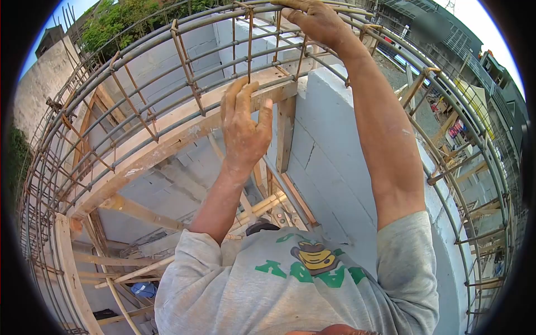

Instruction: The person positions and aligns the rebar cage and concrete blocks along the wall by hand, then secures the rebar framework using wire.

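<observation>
My right hand (318,21) reaches up to the top of the rebar cage (192,84), its fingers over an upper steel bar near the upper edge of the view. Part of that grip is cut off by the frame edge. Below and to the left, my left hand (245,125) is raised with fingers apart and holds nothing. Its fingertips are close to the lower bars and a wooden form board (206,118); whether they touch cannot be told. Rusty stirrups (188,67) cross the long grey bars, tied at the corners.
A pale block wall (335,145) rises beside my right arm. Timber braces (148,212) and bamboo poles (262,205) stand below me. The cage curves round on both sides, with many bars at left. Buildings (441,33) and trees (114,25) lie beyond.
</observation>
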`<action>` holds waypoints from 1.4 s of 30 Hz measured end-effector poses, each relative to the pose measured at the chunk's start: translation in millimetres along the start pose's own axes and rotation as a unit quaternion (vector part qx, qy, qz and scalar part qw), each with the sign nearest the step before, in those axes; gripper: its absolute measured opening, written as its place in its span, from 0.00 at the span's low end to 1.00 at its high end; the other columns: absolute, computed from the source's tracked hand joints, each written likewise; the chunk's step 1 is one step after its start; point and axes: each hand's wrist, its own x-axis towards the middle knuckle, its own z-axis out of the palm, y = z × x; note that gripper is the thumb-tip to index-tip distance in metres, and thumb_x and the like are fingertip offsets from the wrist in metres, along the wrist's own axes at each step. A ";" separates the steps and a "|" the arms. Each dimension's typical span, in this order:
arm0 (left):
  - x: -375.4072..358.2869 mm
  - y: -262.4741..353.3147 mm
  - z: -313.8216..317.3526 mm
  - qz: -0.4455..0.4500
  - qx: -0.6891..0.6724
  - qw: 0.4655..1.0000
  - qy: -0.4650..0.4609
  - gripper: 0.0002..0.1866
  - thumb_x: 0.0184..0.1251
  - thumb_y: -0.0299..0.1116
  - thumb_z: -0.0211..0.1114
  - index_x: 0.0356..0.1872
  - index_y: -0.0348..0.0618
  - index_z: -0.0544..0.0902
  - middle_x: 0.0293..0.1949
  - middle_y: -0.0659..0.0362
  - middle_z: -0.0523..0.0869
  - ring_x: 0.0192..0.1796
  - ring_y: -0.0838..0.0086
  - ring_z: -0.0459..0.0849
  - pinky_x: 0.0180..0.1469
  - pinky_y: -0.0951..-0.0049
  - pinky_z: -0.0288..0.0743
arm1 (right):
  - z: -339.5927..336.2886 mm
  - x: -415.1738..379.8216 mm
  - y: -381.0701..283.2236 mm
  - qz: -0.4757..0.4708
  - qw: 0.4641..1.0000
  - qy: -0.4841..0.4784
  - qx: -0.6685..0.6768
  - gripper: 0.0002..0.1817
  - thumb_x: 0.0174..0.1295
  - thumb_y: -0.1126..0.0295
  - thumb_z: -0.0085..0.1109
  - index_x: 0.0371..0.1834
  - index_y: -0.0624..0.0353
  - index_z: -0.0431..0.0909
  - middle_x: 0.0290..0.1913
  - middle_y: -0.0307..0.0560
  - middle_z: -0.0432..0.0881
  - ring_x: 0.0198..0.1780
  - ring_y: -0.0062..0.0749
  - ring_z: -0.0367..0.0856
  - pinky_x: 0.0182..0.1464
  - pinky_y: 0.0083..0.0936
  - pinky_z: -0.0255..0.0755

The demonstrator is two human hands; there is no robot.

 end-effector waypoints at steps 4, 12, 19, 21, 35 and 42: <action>20.9 -9.8 4.0 -0.030 0.059 0.998 0.001 0.25 0.65 0.34 0.67 0.59 0.29 0.74 0.61 0.38 0.74 0.67 0.45 0.70 0.71 0.50 0.62 | -14.8 -0.5 -6.8 0.063 0.995 -0.033 0.075 0.20 0.68 0.64 0.52 0.58 0.62 0.80 0.55 0.58 0.84 0.59 0.47 0.81 0.63 0.35 0.72; 39.3 -36.2 24.6 -0.121 0.231 0.957 -0.125 0.49 0.66 0.67 0.58 0.66 0.23 0.68 0.66 0.34 0.72 0.73 0.43 0.65 0.75 0.50 0.54 | 3.9 -7.1 -9.5 0.027 0.997 0.078 0.001 0.15 0.65 0.65 0.57 0.52 0.51 0.86 0.50 0.49 0.87 0.55 0.45 0.82 0.61 0.38 0.72; 77.7 -30.3 22.0 -0.174 0.306 0.892 -0.285 0.56 0.59 0.79 0.51 0.64 0.26 0.72 0.64 0.38 0.77 0.70 0.49 0.72 0.75 0.50 0.53 | 8.1 -8.0 -8.5 0.008 0.994 0.108 -0.014 0.17 0.63 0.67 0.51 0.51 0.48 0.87 0.50 0.49 0.87 0.55 0.46 0.81 0.64 0.39 0.70; 72.2 -34.3 21.2 -0.189 0.312 0.884 -0.293 0.58 0.57 0.81 0.50 0.65 0.28 0.72 0.63 0.38 0.77 0.69 0.49 0.73 0.75 0.50 0.54 | 4.1 -5.6 -10.3 0.050 0.996 0.070 0.027 0.18 0.63 0.67 0.51 0.51 0.49 0.87 0.50 0.49 0.87 0.54 0.48 0.81 0.63 0.39 0.71; 66.3 -42.3 27.6 -0.187 0.352 0.863 -0.310 0.51 0.69 0.74 0.38 0.70 0.31 0.69 0.65 0.42 0.77 0.70 0.54 0.73 0.73 0.52 0.59 | 4.3 -0.1 11.7 -0.004 1.000 0.005 -0.024 0.18 0.66 0.67 0.52 0.56 0.59 0.82 0.56 0.58 0.83 0.63 0.52 0.77 0.67 0.37 0.69; 80.7 -38.3 11.2 -0.142 0.351 0.837 -0.394 0.60 0.56 0.84 0.44 0.64 0.28 0.74 0.60 0.41 0.81 0.66 0.52 0.77 0.70 0.51 0.62 | 14.1 -64.4 -59.9 0.090 0.961 0.247 -0.090 0.22 0.64 0.73 0.53 0.62 0.62 0.76 0.63 0.57 0.77 0.65 0.50 0.74 0.66 0.39 0.70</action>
